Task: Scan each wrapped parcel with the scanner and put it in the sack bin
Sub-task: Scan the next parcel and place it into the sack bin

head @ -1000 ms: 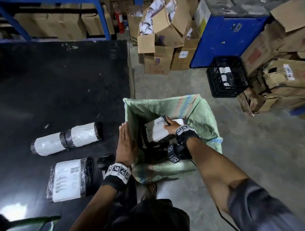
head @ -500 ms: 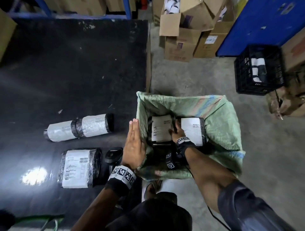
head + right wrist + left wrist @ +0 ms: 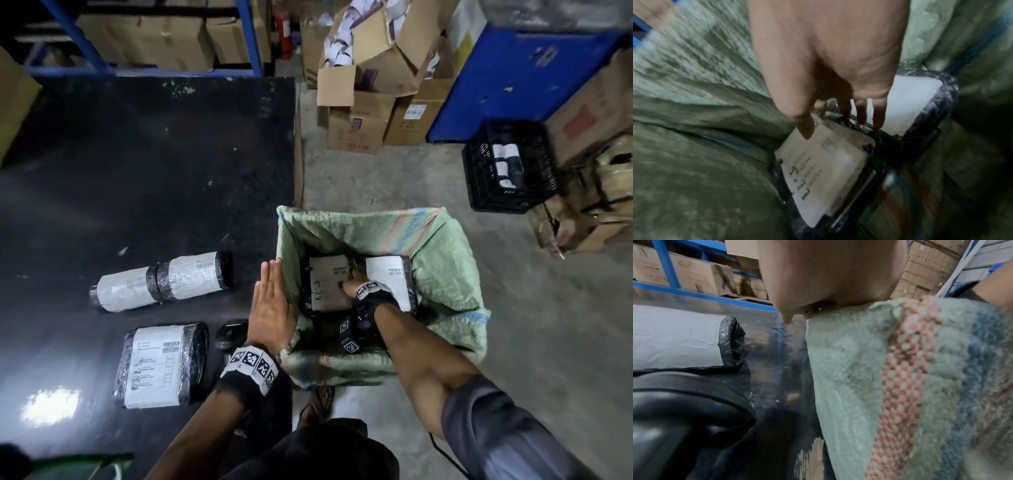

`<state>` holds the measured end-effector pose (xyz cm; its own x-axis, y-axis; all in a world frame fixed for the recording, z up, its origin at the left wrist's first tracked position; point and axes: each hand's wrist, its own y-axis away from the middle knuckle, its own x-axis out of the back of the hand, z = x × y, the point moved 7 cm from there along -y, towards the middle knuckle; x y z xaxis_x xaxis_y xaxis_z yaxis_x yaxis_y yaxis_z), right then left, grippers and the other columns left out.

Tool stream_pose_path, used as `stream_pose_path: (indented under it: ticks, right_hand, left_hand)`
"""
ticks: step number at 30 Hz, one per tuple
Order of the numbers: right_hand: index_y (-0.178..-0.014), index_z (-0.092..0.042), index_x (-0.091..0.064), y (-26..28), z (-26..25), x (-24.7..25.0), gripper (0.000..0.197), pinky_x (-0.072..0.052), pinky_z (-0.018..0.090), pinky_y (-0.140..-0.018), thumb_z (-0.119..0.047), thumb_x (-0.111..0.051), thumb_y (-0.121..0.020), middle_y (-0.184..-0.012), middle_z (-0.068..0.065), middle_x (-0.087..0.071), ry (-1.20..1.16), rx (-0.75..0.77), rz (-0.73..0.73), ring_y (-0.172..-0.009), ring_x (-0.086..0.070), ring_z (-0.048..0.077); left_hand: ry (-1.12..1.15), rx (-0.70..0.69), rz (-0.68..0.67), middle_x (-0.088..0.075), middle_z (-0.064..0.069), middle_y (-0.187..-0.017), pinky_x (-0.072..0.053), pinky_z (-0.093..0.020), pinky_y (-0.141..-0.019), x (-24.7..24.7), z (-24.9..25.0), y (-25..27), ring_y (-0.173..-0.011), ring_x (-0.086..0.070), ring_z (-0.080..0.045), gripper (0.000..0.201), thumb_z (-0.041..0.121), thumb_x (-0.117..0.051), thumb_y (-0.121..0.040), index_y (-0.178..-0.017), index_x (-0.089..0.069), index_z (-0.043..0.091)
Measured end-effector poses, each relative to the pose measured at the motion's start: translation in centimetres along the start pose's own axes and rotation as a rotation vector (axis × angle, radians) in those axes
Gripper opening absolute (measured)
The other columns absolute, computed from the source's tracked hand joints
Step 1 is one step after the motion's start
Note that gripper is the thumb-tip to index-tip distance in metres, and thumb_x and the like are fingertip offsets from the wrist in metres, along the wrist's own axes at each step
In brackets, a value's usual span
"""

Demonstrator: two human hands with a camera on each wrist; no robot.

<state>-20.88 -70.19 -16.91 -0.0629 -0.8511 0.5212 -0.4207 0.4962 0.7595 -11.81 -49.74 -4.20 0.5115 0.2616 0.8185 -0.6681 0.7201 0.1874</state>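
A green woven sack bin (image 3: pixel 442 260) stands on the floor beside the black table (image 3: pixel 137 171). Two black-wrapped parcels with white labels lie inside it. My right hand (image 3: pixel 349 282) reaches in and grips the left parcel (image 3: pixel 325 284) at its edge, thumb on the label and fingers down between it and the other parcel (image 3: pixel 387 274). The right wrist view shows the same grip (image 3: pixel 836 128) on the parcel (image 3: pixel 828 175). My left hand (image 3: pixel 270 301) is flat, fingers straight, against the sack's left rim (image 3: pixel 859 369). The black scanner (image 3: pixel 231 334) lies on the table by my left wrist.
A cylindrical wrapped parcel (image 3: pixel 161 281) and a flat wrapped parcel (image 3: pixel 161 363) lie on the table left of the scanner. Cardboard boxes (image 3: pixel 363 113), a blue cabinet (image 3: pixel 513 82) and a black crate (image 3: pixel 507 164) stand beyond the sack on the concrete floor.
My right hand has lowered the parcel deeper into the sack until it lies beside the other one. My left hand has stayed flat at the sack's rim.
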Motion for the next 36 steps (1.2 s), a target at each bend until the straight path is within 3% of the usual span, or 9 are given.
stream_pose_path:
  ticks: [4,6,9,11,15,18,22,28,36]
  right_hand:
    - [-0.150,-0.004,-0.035,2.9,-3.0,2.3,0.058,-0.031,0.032,-0.113,-0.022,-0.053,-0.099,-0.154,0.015,-0.040,-0.073,0.015,0.064,-0.141,-0.039,0.031]
    - [-0.147,-0.004,-0.042,5.4,-4.9,3.3,0.052,-0.033,0.032,-0.112,-0.024,-0.052,-0.099,-0.151,0.015,-0.044,-0.060,0.057,0.069,-0.139,-0.042,0.030]
    - [-0.138,-0.016,-0.055,9.6,-7.6,5.1,0.049,-0.043,0.031,-0.097,-0.037,-0.053,-0.094,-0.141,0.011,-0.057,0.024,0.121,0.128,-0.126,-0.055,0.031]
    - [-0.137,-0.017,-0.056,12.8,-9.6,6.1,0.047,-0.044,0.031,-0.094,-0.038,-0.050,-0.096,-0.138,0.012,-0.060,0.087,0.178,0.184,-0.123,-0.057,0.032]
    - [-0.146,-0.017,-0.045,19.2,-12.6,6.2,0.053,-0.043,0.038,-0.105,-0.042,-0.045,-0.099,-0.143,0.009,-0.055,0.121,0.309,0.279,-0.129,-0.053,0.030]
    - [-0.146,-0.023,-0.046,22.4,-14.6,4.6,0.054,-0.043,0.039,-0.107,-0.046,-0.047,-0.098,-0.143,0.004,-0.056,0.111,0.405,0.323,-0.130,-0.053,0.026]
    - [-0.142,-0.026,-0.050,25.5,-17.0,0.9,0.047,-0.043,0.036,-0.106,-0.042,-0.050,-0.098,-0.139,0.002,-0.059,0.089,0.510,0.318,-0.130,-0.054,0.023]
    - [-0.144,-0.033,-0.045,25.8,-18.5,-6.9,0.046,-0.043,0.039,-0.107,-0.043,-0.048,-0.099,-0.136,0.003,-0.059,0.092,0.512,0.164,-0.124,-0.057,0.022]
    - [-0.158,-0.026,-0.012,22.7,-15.3,-16.1,0.070,-0.038,0.040,-0.111,-0.053,-0.040,-0.100,-0.150,0.013,-0.046,0.187,0.311,0.017,-0.134,-0.050,0.031]
  left_hand:
    - [-0.054,0.008,-0.044,-0.022,-0.018,-0.169,-0.016,-0.048,-0.130,0.1,-0.9,-0.4,-0.159,-0.013,-0.042,0.083,0.034,-0.024,-0.089,-0.164,-0.004,0.003]
    - [-0.050,-0.004,-0.079,-0.039,-0.024,-0.158,-0.019,-0.046,-0.129,0.7,-0.6,-0.6,-0.149,-0.032,-0.047,0.082,0.040,-0.025,-0.092,-0.163,-0.007,0.004]
    - [0.005,0.016,-0.076,-0.053,-0.024,-0.140,-0.039,-0.046,-0.112,3.3,0.2,-0.4,-0.133,-0.047,-0.043,0.068,0.036,-0.053,-0.101,-0.159,-0.032,0.006]
    - [0.001,0.011,-0.058,-0.056,-0.021,-0.137,-0.043,-0.045,-0.105,5.2,0.3,-0.1,-0.131,-0.049,-0.040,0.061,0.040,-0.056,-0.101,-0.152,-0.045,0.010]
    - [0.055,0.033,0.006,-0.057,-0.017,-0.140,-0.045,-0.045,-0.105,8.8,-1.7,1.5,-0.132,-0.051,-0.036,0.055,0.034,-0.062,-0.101,-0.150,-0.049,0.013]
    - [0.083,0.052,0.081,-0.059,-0.015,-0.138,-0.050,-0.046,-0.100,11.7,-4.1,3.7,-0.129,-0.054,-0.034,0.053,0.031,-0.064,-0.100,-0.149,-0.052,0.015]
    - [0.123,0.079,0.132,-0.062,-0.021,-0.130,-0.051,-0.046,-0.097,14.8,-8.4,6.7,-0.121,-0.059,-0.039,0.050,0.020,-0.070,-0.097,-0.144,-0.057,0.008]
    - [0.112,0.226,0.169,-0.064,-0.021,-0.126,-0.047,-0.048,-0.096,16.7,-16.9,11.8,-0.118,-0.056,-0.043,0.049,0.016,-0.071,-0.095,-0.142,-0.059,0.009]
    - [0.138,0.417,0.070,-0.050,-0.024,-0.136,-0.038,-0.048,-0.111,13.7,-27.0,16.0,-0.131,-0.043,-0.041,0.082,0.025,-0.068,-0.098,-0.165,-0.020,0.022]
